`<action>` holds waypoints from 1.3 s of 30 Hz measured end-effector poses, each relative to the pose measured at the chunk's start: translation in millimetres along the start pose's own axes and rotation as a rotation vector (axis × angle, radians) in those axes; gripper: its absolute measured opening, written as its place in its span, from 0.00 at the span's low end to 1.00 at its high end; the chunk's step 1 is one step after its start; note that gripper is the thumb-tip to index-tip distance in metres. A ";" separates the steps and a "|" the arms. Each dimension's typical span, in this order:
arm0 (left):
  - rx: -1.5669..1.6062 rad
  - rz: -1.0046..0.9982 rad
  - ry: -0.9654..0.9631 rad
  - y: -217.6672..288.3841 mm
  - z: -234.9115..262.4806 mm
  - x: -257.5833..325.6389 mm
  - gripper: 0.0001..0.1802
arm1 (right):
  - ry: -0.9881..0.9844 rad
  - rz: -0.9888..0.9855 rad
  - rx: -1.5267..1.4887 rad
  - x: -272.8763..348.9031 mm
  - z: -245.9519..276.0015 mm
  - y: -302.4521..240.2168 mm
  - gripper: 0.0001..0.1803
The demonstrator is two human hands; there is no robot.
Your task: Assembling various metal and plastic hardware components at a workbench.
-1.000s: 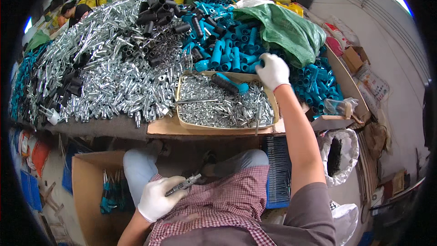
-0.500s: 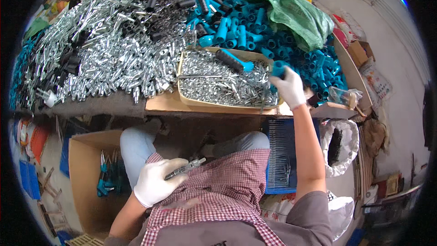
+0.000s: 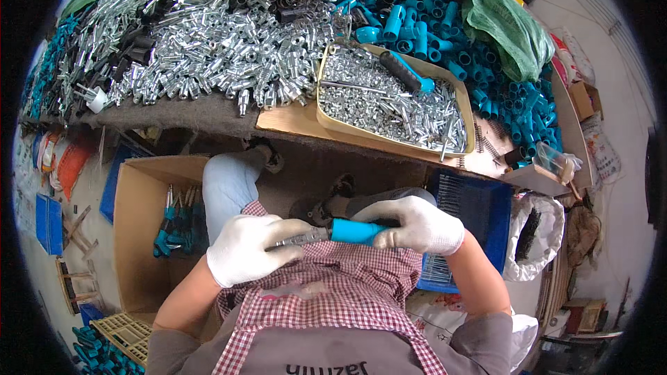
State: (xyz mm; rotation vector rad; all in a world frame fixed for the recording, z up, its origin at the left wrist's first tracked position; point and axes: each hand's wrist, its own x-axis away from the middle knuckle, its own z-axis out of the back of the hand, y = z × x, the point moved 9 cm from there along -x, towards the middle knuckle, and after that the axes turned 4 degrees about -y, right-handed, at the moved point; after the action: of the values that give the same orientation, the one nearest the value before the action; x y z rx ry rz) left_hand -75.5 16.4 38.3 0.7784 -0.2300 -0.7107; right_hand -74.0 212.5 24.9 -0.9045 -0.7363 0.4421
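Over my lap, my left hand (image 3: 253,246), in a white glove, is closed around a silver metal shaft part (image 3: 306,237). My right hand (image 3: 420,226), also gloved, grips a teal plastic sleeve (image 3: 353,231). The sleeve's left end meets the right end of the metal part; whether the metal reaches inside it I cannot tell. Beyond my hands on the bench, a cream tray (image 3: 389,140) is filled with small silver pieces. A black-and-teal handle (image 3: 406,73) lies on top of those pieces.
Silver metal parts (image 3: 229,48) are heaped across the bench, with teal sleeves (image 3: 514,107) piled at right under a green sack (image 3: 507,24). A cardboard box (image 3: 149,236) with teal-handled tools stands at left. By my right leg are a blue crate (image 3: 490,219) and a white bag (image 3: 556,236).
My right hand has come back from the teal pile to my lap, bringing a teal sleeve. My left hand has shifted right, so the metal part and sleeve now meet. The view has turned.
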 end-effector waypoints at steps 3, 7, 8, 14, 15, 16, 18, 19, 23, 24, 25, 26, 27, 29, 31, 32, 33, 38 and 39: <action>0.007 -0.060 -0.074 3.5 -5.2 1.1 0.18 | -0.040 -0.027 -0.021 -5.9 0.2 -0.5 0.28; -0.015 -0.083 -0.096 2.5 -5.8 2.6 0.19 | -0.022 -0.036 -0.065 -10.2 -1.5 -0.5 0.28; -0.020 -0.088 -0.100 2.3 -6.0 2.0 0.19 | -0.022 -0.035 -0.063 -12.1 -1.6 -0.3 0.28; -0.068 -0.218 0.097 12.3 -5.9 -1.4 0.24 | 0.150 0.098 0.039 -23.1 -15.8 -20.1 0.24; -0.071 -0.224 0.096 13.3 -5.8 -1.6 0.24 | 0.161 0.098 0.038 -25.5 -19.5 -20.5 0.24; -0.118 -0.223 0.067 13.9 -7.9 -1.9 0.25 | 0.172 0.099 0.037 -27.4 -20.9 -20.8 0.24; -0.168 -0.229 0.036 16.7 -7.6 -2.8 0.26 | 0.144 0.104 -0.035 -32.1 -25.4 -13.4 0.25; -0.171 -0.196 -0.036 15.6 -10.9 -4.1 0.26 | 0.110 0.108 -0.109 -34.3 -28.6 -9.6 0.25; -0.167 -0.140 -0.169 12.7 -21.1 -5.3 0.26 | -0.012 -0.014 -0.181 -42.0 -38.2 7.0 0.26; -0.168 -0.144 -0.172 12.9 -21.9 -5.5 0.26 | -0.025 0.041 -0.198 -44.1 -39.4 6.9 0.26; -0.168 -0.159 -0.160 13.5 -21.5 -5.7 0.26 | -0.036 0.096 -0.215 -46.0 -40.6 6.7 0.27; -0.168 -0.175 -0.147 14.8 -21.1 -5.9 0.26 | -0.031 0.095 -0.216 -47.9 -43.3 12.2 0.27; -0.169 -0.178 -0.149 15.5 -21.2 -6.4 0.26 | 0.059 0.183 -0.132 -48.8 -38.7 8.2 0.27; -0.181 -0.162 -0.125 15.9 -18.8 -7.7 0.27 | 0.154 0.269 -0.047 -44.5 -31.2 1.0 0.27; -0.189 -0.179 -0.115 18.5 -18.7 -4.7 0.27 | 0.024 0.060 -0.129 -44.2 -36.6 3.2 0.27; -0.194 -0.195 -0.106 20.4 -18.6 -3.4 0.26 | 0.026 0.061 -0.128 -42.8 -31.4 -2.3 0.27; -0.195 -0.198 -0.108 20.3 -19.8 -2.3 0.26 | -0.077 -0.064 -0.265 -42.1 -36.6 4.1 0.27; -0.222 -0.225 0.003 24.2 -12.3 -4.8 0.25 | 0.156 0.150 0.042 -33.1 -25.5 -20.5 0.28; -0.222 -0.227 0.003 25.1 -12.4 -4.2 0.25 | 0.178 0.160 0.057 -30.2 -23.7 -26.6 0.28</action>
State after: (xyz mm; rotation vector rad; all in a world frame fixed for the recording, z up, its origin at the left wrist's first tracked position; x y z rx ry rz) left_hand -60.7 38.5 47.7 0.5979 -0.0578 -0.9326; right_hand -75.8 165.9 25.8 -0.9396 -0.4886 0.5147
